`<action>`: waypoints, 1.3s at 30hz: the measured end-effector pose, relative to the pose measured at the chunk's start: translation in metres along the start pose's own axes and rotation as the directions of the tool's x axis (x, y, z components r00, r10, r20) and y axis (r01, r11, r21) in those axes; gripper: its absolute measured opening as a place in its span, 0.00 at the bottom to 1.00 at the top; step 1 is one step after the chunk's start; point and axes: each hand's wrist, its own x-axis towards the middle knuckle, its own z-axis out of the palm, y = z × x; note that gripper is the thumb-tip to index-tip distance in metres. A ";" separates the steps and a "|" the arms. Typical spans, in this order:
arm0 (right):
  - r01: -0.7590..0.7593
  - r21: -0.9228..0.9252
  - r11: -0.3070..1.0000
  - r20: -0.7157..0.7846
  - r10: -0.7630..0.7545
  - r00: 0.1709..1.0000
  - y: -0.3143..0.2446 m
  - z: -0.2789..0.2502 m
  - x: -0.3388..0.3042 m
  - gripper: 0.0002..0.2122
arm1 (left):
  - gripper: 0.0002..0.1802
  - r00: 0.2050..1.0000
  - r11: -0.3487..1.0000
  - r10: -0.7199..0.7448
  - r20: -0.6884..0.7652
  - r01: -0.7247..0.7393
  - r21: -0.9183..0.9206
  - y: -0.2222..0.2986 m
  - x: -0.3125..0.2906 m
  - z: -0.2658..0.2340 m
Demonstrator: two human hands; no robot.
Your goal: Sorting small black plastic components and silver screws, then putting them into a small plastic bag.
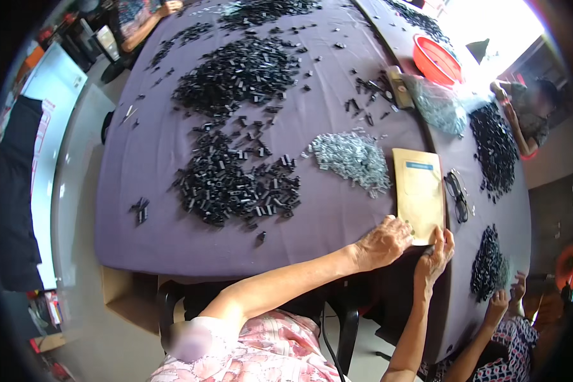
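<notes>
While small black pieces (235,184) lie heaped at the left of the purple tablecloth (134,229), a pile of clear pieces (350,159) sits apart, probably so the two kinds stay unmixed; next comes the tan book (420,181), flat beside the table's right edge, its near end close to the front edge, where the left hand (383,243) bends its fingers over the lower left corner, though whether they pinch anything I cannot tell, and the right hand (434,253) grips the lower right corner, seemingly to steady it; cloth between heaps and front edge gives the left hand room, while eyeglasses (457,196) just right of the book limit sideways movement
</notes>
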 end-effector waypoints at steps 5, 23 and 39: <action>-0.004 -0.022 1.000 -0.016 0.003 1.000 0.009 -0.006 0.007 0.25 | 0.16 0.997 0.999 -0.038 -0.068 0.039 0.019 0.014 -0.010 -0.003; 0.450 0.637 0.626 0.202 -0.699 0.686 -0.250 0.005 -0.025 0.27 | 0.08 0.665 0.773 -0.553 -0.502 0.635 -0.010 0.021 -0.223 -0.242; 0.705 0.530 0.471 0.206 -0.878 0.432 -0.368 0.068 -0.019 0.33 | 0.20 0.699 0.704 -0.574 -0.427 0.687 0.179 -0.020 -0.219 -0.255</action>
